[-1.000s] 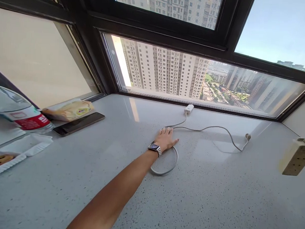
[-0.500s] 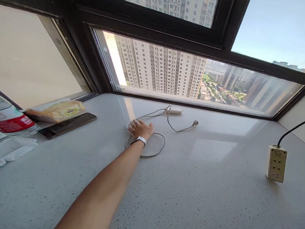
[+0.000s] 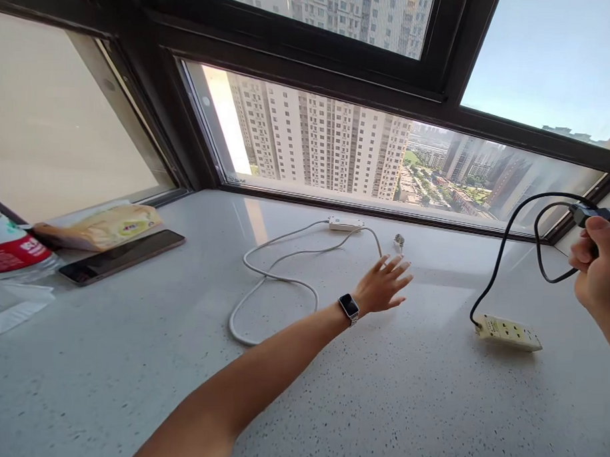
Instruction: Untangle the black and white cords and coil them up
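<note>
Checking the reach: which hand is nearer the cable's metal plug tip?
Left. The left hand hovers open just before the plug tip; the right hand grips the black cord far right.

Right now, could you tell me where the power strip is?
The power strip lies flat on the right of the countertop, right of the open left hand; the right hand holds its black cord.

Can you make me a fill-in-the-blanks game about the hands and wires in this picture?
1. The right hand grips a ____ cord.
2. That cord runs down to the power strip lying on the ____.
3. The left hand, fingers spread, wears a ____ on its wrist.
4. The cable beside it is ____.

Missing words: black; countertop; watch; white
</note>
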`<state>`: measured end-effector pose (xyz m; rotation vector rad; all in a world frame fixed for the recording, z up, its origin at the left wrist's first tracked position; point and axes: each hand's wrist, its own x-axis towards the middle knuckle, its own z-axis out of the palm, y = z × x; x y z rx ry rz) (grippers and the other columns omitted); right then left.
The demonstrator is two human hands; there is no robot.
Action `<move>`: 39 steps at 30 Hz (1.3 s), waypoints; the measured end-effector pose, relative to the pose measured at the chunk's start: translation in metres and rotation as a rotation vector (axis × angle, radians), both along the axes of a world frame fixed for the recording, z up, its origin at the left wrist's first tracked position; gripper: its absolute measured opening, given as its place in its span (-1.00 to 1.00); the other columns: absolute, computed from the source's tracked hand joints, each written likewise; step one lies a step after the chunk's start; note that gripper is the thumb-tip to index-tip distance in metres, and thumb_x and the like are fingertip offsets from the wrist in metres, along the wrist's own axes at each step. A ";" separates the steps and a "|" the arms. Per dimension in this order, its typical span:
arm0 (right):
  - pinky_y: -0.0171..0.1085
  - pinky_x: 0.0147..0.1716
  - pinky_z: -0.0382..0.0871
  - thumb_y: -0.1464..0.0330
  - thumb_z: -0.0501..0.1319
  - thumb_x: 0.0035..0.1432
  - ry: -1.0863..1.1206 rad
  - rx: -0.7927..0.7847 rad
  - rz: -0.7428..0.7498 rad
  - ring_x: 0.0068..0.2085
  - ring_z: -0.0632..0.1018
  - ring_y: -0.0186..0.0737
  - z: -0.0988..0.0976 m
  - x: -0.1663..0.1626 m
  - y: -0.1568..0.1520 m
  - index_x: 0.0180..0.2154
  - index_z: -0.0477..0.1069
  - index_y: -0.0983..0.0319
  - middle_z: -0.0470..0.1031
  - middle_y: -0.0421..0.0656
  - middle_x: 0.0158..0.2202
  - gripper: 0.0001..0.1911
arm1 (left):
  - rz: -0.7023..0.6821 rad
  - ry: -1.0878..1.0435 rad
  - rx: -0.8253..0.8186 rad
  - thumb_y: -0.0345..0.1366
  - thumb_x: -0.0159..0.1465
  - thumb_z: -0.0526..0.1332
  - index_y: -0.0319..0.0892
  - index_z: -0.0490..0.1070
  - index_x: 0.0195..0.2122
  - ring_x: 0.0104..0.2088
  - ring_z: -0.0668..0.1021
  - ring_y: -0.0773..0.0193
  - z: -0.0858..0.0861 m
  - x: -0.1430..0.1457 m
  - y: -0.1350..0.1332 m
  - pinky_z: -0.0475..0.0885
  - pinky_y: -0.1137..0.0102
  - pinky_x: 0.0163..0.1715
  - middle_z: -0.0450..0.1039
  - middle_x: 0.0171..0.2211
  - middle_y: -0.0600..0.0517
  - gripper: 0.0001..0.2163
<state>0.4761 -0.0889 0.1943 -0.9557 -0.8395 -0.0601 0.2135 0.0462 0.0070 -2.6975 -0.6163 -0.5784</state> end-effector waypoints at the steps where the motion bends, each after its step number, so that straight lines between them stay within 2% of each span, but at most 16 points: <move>1: -0.39 -0.74 -0.08 0.42 0.42 -0.18 -0.008 -0.022 0.062 -0.74 0.17 -0.52 -0.012 -0.006 -0.001 -0.53 0.24 0.23 0.24 -0.34 -0.66 -0.67 | 0.059 0.051 -0.021 -0.08 0.24 0.15 -0.09 0.33 0.09 0.24 0.14 -0.05 0.001 0.001 0.006 -0.06 -0.01 0.20 0.23 0.19 -0.12 -0.58; 5: -0.41 -0.77 -0.04 0.32 0.42 -0.23 0.106 -0.051 0.207 -0.73 0.18 -0.49 -0.065 -0.030 -0.006 -0.47 0.21 0.21 0.20 -0.39 -0.68 -0.62 | 0.357 0.211 -0.213 -0.18 0.25 0.16 -0.09 0.42 0.02 0.18 0.25 -0.05 0.005 -0.026 0.044 -0.04 -0.02 0.18 0.35 0.10 -0.14 -0.67; 7: -0.42 -0.77 -0.02 0.29 0.40 -0.19 0.183 -0.073 0.248 -0.72 0.18 -0.49 -0.090 -0.042 -0.007 -0.46 0.22 0.22 0.21 -0.38 -0.66 -0.63 | 0.491 0.184 -0.268 -0.24 0.27 0.13 -0.09 0.47 -0.04 0.15 0.29 -0.04 0.009 -0.056 0.063 0.01 0.01 0.16 0.40 0.06 -0.14 -0.73; 9: -0.44 -0.76 -0.02 0.25 0.37 -0.13 0.239 -0.114 0.289 -0.70 0.17 -0.50 -0.114 -0.054 -0.003 -0.46 0.22 0.23 0.20 -0.37 -0.65 -0.66 | 0.609 0.149 -0.284 -0.32 0.27 0.10 -0.18 0.50 -0.10 0.14 0.30 -0.10 0.015 -0.091 0.076 0.09 -0.02 0.11 0.41 0.02 -0.22 -0.75; 12: -0.45 -0.74 0.00 0.22 0.35 -0.07 0.274 -0.174 0.340 -0.68 0.15 -0.49 -0.145 -0.071 0.004 -0.43 0.25 0.23 0.16 -0.38 -0.65 -0.68 | 0.815 0.074 -0.328 -0.37 0.32 -0.04 -0.30 0.46 -0.04 0.06 0.37 -0.17 0.022 -0.142 0.086 0.24 -0.08 -0.03 0.41 -0.02 -0.33 -0.67; 14: -0.43 -0.72 0.05 0.19 0.33 -0.04 0.220 -0.229 0.354 -0.67 0.16 -0.48 -0.165 -0.083 0.008 -0.33 0.31 0.23 0.16 -0.37 -0.64 -0.68 | 0.871 0.039 -0.366 -0.36 0.33 -0.08 -0.30 0.37 0.07 0.08 0.38 -0.12 0.024 -0.169 0.081 0.29 -0.01 -0.03 0.36 0.05 -0.32 -0.63; 17: -0.40 -0.67 0.20 0.18 0.31 0.01 0.014 -0.357 0.365 -0.60 0.29 -0.41 -0.193 -0.103 0.007 -0.18 0.36 0.24 0.33 -0.26 -0.53 -0.62 | 0.785 0.026 -0.395 -0.17 0.35 -0.07 -0.24 0.20 0.22 0.22 0.23 -0.02 0.017 -0.196 0.045 0.17 0.12 0.14 0.16 0.24 -0.19 -0.54; 20: -0.39 -0.62 0.31 0.19 0.29 0.03 -0.252 -0.487 0.443 -0.53 0.40 -0.34 -0.218 -0.125 0.003 -0.16 0.39 0.26 0.44 -0.13 -0.41 -0.63 | 0.428 0.090 -0.420 0.10 0.28 -0.03 -0.03 0.00 0.31 0.29 0.08 -0.06 0.000 -0.211 -0.018 0.02 0.04 0.21 -0.06 0.34 -0.07 -0.38; 22: -0.40 -0.61 0.31 0.20 0.27 0.05 -0.436 -0.548 0.506 -0.50 0.42 -0.33 -0.229 -0.139 0.001 -0.16 0.40 0.26 0.46 -0.09 -0.38 -0.65 | 0.199 0.207 -0.447 0.18 0.20 0.04 0.08 -0.09 0.32 0.30 0.04 -0.07 -0.015 -0.217 -0.056 -0.04 0.04 0.23 -0.12 0.35 -0.01 -0.29; 24: -0.42 -0.61 0.29 0.21 0.26 0.05 -0.599 -0.590 0.509 -0.50 0.41 -0.34 -0.235 -0.149 0.001 -0.14 0.41 0.25 0.48 -0.10 -0.35 -0.65 | 0.107 0.272 -0.470 0.12 0.26 0.00 0.14 -0.10 0.32 0.30 0.07 0.00 -0.027 -0.220 -0.076 -0.07 0.08 0.24 -0.08 0.34 0.04 -0.38; 26: -0.41 -0.61 0.26 0.22 0.25 0.04 -0.707 -0.630 0.456 -0.54 0.38 -0.37 -0.236 -0.156 0.002 -0.13 0.41 0.24 0.49 -0.12 -0.35 -0.64 | 0.133 0.257 -0.457 0.01 0.34 -0.07 0.14 -0.05 0.31 0.29 0.11 0.07 -0.034 -0.217 -0.071 -0.04 0.13 0.24 -0.03 0.33 0.06 -0.49; 31: -0.36 -0.57 0.26 0.18 0.26 0.03 -0.796 -0.722 0.341 -0.54 0.41 -0.33 -0.232 -0.155 0.005 -0.14 0.42 0.20 0.52 -0.15 -0.32 -0.65 | 0.426 0.014 -0.364 -0.26 0.35 -0.04 -0.06 0.25 0.19 0.25 0.21 0.06 -0.028 -0.175 -0.014 0.10 0.10 0.19 0.20 0.24 -0.07 -0.61; 33: -0.34 -0.55 0.26 0.17 0.29 0.01 -0.817 -0.749 0.338 -0.53 0.42 -0.30 -0.231 -0.152 0.007 -0.14 0.41 0.19 0.52 -0.15 -0.32 -0.63 | 0.497 -0.150 -0.376 -0.31 0.33 0.01 -0.10 0.28 0.16 0.21 0.25 0.03 -0.022 -0.145 -0.011 0.15 0.06 0.16 0.27 0.18 -0.14 -0.62; 35: -0.32 -0.52 0.28 0.17 0.30 0.00 -0.837 -0.763 0.352 -0.50 0.43 -0.28 -0.230 -0.150 0.008 -0.13 0.40 0.18 0.52 -0.14 -0.30 -0.61 | 0.369 -0.275 -0.453 -0.21 0.32 0.06 -0.15 0.27 0.16 0.17 0.30 0.02 -0.019 -0.114 -0.027 0.22 0.07 0.13 0.28 0.16 -0.18 -0.61; 37: -0.32 -0.51 0.27 0.19 0.31 0.00 -0.860 -0.757 0.369 -0.49 0.44 -0.28 -0.229 -0.151 0.008 -0.13 0.39 0.18 0.51 -0.14 -0.29 -0.62 | 0.148 -0.347 -0.586 -0.11 0.30 0.10 -0.13 0.22 0.18 0.12 0.35 0.08 -0.020 -0.090 -0.055 0.29 0.15 0.11 0.29 0.13 -0.15 -0.55; 39: -0.33 -0.51 0.25 0.22 0.31 -0.01 -0.882 -0.751 0.375 -0.48 0.44 -0.27 -0.228 -0.153 0.007 -0.18 0.40 0.18 0.50 -0.15 -0.31 -0.67 | 0.001 -0.334 -0.670 -0.08 0.21 0.21 -0.11 0.13 0.23 0.12 0.35 0.07 -0.022 -0.076 -0.082 0.31 0.17 0.10 0.24 0.16 -0.16 -0.42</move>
